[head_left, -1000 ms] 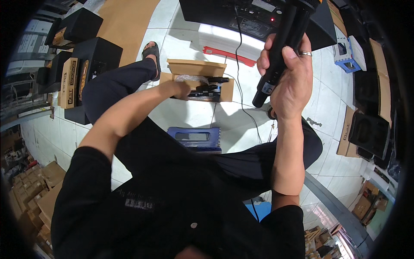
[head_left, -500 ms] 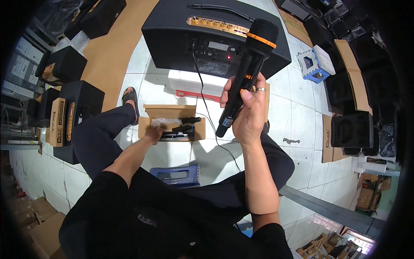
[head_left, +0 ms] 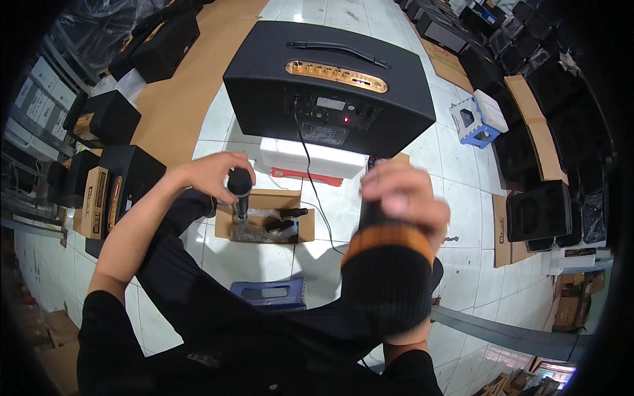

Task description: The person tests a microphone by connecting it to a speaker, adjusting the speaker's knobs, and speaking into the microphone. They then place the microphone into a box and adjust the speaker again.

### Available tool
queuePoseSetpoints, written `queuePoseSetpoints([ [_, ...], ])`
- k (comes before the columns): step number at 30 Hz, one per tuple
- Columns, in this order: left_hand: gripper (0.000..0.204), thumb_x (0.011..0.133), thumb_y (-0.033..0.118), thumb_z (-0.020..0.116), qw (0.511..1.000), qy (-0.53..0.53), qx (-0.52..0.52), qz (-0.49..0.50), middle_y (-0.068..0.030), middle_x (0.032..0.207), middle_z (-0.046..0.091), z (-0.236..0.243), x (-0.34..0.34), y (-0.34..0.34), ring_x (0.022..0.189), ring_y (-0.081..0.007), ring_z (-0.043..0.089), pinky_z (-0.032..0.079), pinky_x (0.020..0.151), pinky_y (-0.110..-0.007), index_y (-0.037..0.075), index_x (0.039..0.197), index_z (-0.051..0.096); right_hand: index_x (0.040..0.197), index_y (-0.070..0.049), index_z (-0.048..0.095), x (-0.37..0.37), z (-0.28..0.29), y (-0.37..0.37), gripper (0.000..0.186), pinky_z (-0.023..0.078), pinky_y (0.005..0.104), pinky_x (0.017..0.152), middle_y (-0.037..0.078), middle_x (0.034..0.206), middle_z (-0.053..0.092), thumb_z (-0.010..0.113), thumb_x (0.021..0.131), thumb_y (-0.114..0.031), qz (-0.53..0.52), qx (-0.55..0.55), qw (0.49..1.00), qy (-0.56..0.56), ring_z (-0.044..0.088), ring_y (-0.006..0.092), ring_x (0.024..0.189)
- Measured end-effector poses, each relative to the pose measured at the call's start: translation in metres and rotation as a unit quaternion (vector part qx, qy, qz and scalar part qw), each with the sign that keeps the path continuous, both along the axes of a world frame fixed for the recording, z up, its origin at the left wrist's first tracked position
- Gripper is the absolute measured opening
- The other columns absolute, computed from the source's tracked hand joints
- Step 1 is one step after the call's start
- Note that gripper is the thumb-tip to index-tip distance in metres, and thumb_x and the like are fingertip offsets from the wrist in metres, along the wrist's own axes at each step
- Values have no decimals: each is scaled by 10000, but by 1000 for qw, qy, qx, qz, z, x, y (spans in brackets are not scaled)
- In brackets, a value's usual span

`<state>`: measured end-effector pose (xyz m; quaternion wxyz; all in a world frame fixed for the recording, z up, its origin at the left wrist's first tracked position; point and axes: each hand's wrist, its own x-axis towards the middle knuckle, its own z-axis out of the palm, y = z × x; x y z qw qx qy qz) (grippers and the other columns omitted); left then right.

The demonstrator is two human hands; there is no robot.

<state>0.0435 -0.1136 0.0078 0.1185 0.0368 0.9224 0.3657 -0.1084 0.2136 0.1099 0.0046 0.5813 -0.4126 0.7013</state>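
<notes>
My right hand (head_left: pixel 413 195), a little blurred, is closed round a black wireless microphone with an orange ring (head_left: pixel 389 277). Its mesh head points toward me and looks large. Over the left end of an open cardboard box (head_left: pixel 306 224), my left hand (head_left: pixel 214 173) grips a second black microphone (head_left: pixel 240 182) near its head, thumb and fingers curled round it. That microphone stands roughly upright, its handle reaching down toward the box. Inside the box lie bubble wrap (head_left: pixel 247 232) and several dark pieces (head_left: pixel 281 226).
Beyond the box, a large black speaker (head_left: pixel 257 79) with a gold control strip rests on a white block (head_left: pixel 310 157). A black cable (head_left: pixel 316 191) runs from it. A blue plastic stool (head_left: pixel 267 290) lies near my legs; another blue-white stool (head_left: pixel 479 119) stands right. More speakers line both sides.
My left hand has come up out of the box with a microphone. My right hand has tipped its microphone, so the head now points toward me and down instead of up and away.
</notes>
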Motion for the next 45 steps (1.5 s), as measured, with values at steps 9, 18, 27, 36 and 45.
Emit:
queuePoseSetpoints([
  [9, 585, 1096, 383, 508, 598, 97, 746, 277, -171, 1323, 615, 12, -26, 50, 1156, -241, 657, 593, 996, -368, -12, 1518, 418, 1088, -222, 778, 36, 14, 2, 244, 434, 495, 1037, 49, 1107, 731, 801, 859, -142, 20, 56, 998, -8, 665, 278, 1107],
  [18, 501, 1123, 423, 412, 643, -58, 711, 278, -65, 1123, 644, 17, -34, 65, 868, -144, 661, 592, 739, -285, 70, 1471, 481, 1072, -193, 766, 27, 9, -26, 242, 458, 491, 997, 63, 1104, 734, 821, 841, -145, 30, 60, 997, -24, 669, 291, 1094],
  [27, 500, 1122, 457, 407, 666, 22, 696, 268, -116, 1268, 587, 49, -40, 71, 972, -191, 690, 603, 861, -330, 101, 1472, 422, 1091, -170, 745, 19, 4, -41, 246, 467, 496, 972, 98, 1102, 739, 813, 856, -141, 36, 43, 998, -19, 673, 308, 1075],
  [36, 698, 1036, 165, 538, 727, 119, 640, 218, -162, 1320, 555, 61, -43, 80, 1102, -207, 653, 555, 1001, -381, 97, 1631, 179, 1088, -157, 739, 24, 0, -46, 268, 486, 483, 948, 104, 1102, 739, 836, 839, -128, 49, 46, 997, -22, 678, 309, 1053],
  [45, 753, 967, 49, 614, 743, 132, 622, 209, -156, 1485, 491, 63, -49, 87, 1195, -197, 608, 553, 1006, -304, 58, 1614, 230, 1065, -158, 746, 28, 0, -44, 285, 496, 471, 929, 100, 1120, 734, 856, 806, -115, 73, 45, 996, -39, 678, 308, 1045],
])
